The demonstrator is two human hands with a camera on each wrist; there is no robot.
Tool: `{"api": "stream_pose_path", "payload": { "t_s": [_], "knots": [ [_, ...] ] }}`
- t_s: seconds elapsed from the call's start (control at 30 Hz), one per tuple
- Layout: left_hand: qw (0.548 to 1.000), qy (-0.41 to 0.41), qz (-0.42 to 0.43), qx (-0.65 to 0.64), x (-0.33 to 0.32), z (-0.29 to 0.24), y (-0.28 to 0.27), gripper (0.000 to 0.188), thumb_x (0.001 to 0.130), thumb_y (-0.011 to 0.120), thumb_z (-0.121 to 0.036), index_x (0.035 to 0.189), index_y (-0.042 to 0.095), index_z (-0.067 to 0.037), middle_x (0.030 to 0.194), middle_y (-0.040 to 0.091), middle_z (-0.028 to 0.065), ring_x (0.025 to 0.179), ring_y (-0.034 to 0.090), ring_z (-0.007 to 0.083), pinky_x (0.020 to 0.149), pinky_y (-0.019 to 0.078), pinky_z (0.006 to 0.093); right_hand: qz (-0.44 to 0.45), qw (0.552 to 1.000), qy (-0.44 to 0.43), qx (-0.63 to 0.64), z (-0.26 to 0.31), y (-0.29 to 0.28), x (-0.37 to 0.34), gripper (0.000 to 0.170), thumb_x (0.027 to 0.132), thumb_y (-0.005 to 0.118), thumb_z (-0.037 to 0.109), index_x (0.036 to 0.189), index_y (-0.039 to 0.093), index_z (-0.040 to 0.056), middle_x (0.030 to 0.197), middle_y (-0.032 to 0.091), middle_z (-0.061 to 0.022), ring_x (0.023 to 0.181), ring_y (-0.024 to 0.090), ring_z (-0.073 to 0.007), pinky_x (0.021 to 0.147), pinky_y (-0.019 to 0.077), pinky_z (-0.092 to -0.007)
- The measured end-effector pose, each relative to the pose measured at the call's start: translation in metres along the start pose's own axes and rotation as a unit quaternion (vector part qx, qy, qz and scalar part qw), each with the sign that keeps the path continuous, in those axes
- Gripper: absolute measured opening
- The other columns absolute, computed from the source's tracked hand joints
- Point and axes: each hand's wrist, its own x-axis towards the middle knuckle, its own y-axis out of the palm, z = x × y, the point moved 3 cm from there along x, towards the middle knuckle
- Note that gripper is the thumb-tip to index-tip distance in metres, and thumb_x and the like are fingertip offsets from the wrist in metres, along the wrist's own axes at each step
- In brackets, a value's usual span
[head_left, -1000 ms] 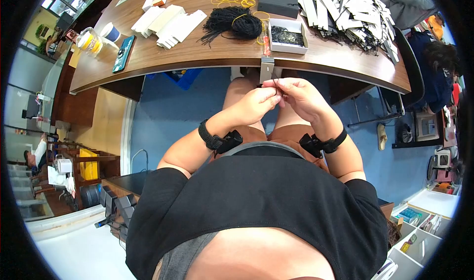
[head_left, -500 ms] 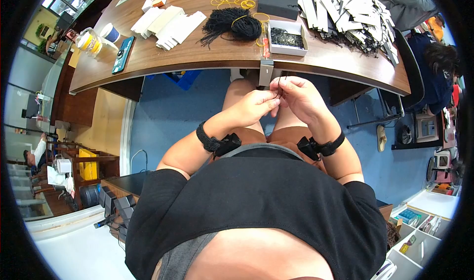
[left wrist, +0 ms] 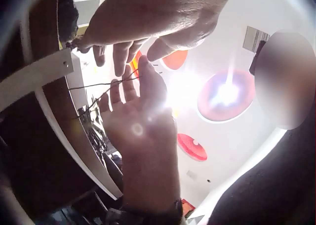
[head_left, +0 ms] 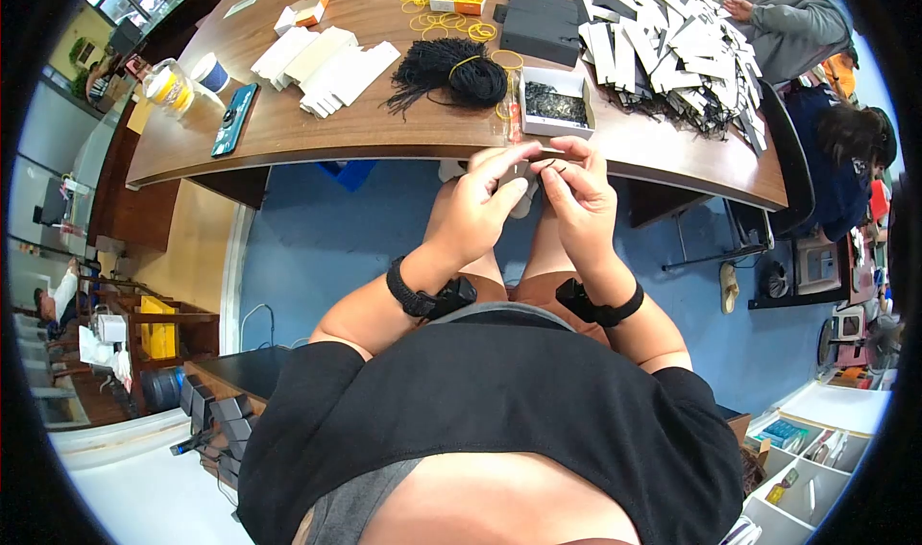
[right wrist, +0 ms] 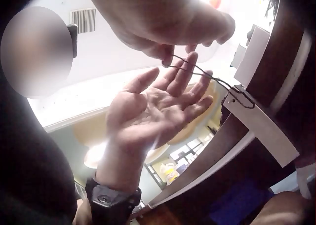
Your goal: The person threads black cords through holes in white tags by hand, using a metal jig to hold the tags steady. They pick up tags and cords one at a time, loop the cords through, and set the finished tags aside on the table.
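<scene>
In the head view my right hand (head_left: 584, 204) pinches a thin black cord (head_left: 557, 166) between thumb and forefinger, just off the table's front edge. From those fingertips the cord runs double toward a white tag (right wrist: 264, 131) in the right wrist view, ending in a loop over the tag's holed end. My left hand (head_left: 473, 214) faces the right one, its fingers extended. The right wrist view shows the left palm turned up, with the cord passing across its fingertips. Seen from the left wrist, the tag (left wrist: 37, 77) juts out beside the table edge.
On the table (head_left: 192, 151) lie a black cord bundle (head_left: 451, 74), an open box of black strings (head_left: 557, 101), blank white cards (head_left: 327, 70), a heap of tags (head_left: 672, 46) and yellow rubber bands (head_left: 480, 31). A phone (head_left: 235, 120) and cups stand left. Another person's hand (head_left: 738, 9) shows at the far right.
The hands were close together over the cord; now they are apart, raised nearer the table edge, and the left fingers have straightened. The head view has shifted slightly.
</scene>
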Motion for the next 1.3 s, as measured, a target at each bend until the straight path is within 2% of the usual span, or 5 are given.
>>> {"api": "stream_pose_path", "payload": {
  "t_s": [0.33,0.63,0.8,0.97,1.3],
  "knots": [
    [0.81,-0.291,0.126,-0.493,0.005,0.029,0.008,0.019,0.092,0.054,-0.012,0.106,0.061,-0.001,0.08,0.056,-0.0021,0.06,0.042,0.0014,0.048,0.0329,0.0152,0.049,0.995,-0.048,-0.076,-0.003,-0.002,0.006,0.014,0.079,0.065,0.004,0.092,0.069,0.0062,0.111,0.053,-0.0104,0.106,0.047,-0.0222,0.093,0.0367,-0.0341],
    [0.936,-0.219,0.043,-0.273,0.019,0.034,-0.002,0.015,0.087,0.062,-0.014,0.093,0.065,-0.001,0.071,0.058,-0.0022,0.06,0.045,0.0012,0.051,0.0355,0.0163,0.148,0.931,0.248,0.222,-0.027,0.005,0.021,0.016,0.088,0.059,0.012,0.09,0.068,0.0001,0.092,0.061,-0.0025,0.087,0.056,-0.0114,0.075,0.0447,-0.0245],
    [0.972,-0.191,0.002,-0.134,0.018,0.04,-0.012,0.014,0.085,0.064,-0.013,0.089,0.066,0.001,0.076,0.063,0.0011,0.068,0.052,0.0051,0.061,0.0421,0.0202,0.111,0.973,-0.012,-0.202,-0.017,-0.009,0.086,0.013,0.08,0.063,0.013,0.087,0.068,0.0032,0.078,0.065,-0.0141,0.073,0.063,-0.0244,0.068,0.0487,-0.0325],
    [0.984,-0.153,-0.001,-0.096,0.024,0.038,-0.003,0.011,0.085,0.063,-0.011,0.084,0.064,0.0,0.071,0.058,-0.0012,0.062,0.047,0.0046,0.055,0.0372,0.02,0.254,0.805,0.062,-0.533,-0.05,-0.007,0.119,0.019,0.068,0.07,0.025,0.081,0.07,0.0117,0.074,0.065,-0.0135,0.074,0.064,-0.0311,0.068,0.0499,-0.0425],
    [0.952,-0.224,-0.038,-0.207,0.017,0.031,-0.008,0.009,0.087,0.061,-0.013,0.085,0.061,-0.005,0.056,0.045,-0.0071,0.04,0.032,0.0011,0.035,0.0233,0.0179,0.175,0.839,-0.004,-0.515,-0.07,0.005,0.106,0.01,0.071,0.06,0.018,0.067,0.068,0.0141,0.071,0.064,-0.0079,0.073,0.064,-0.0257,0.072,0.0441,-0.0393]
  ]
}}
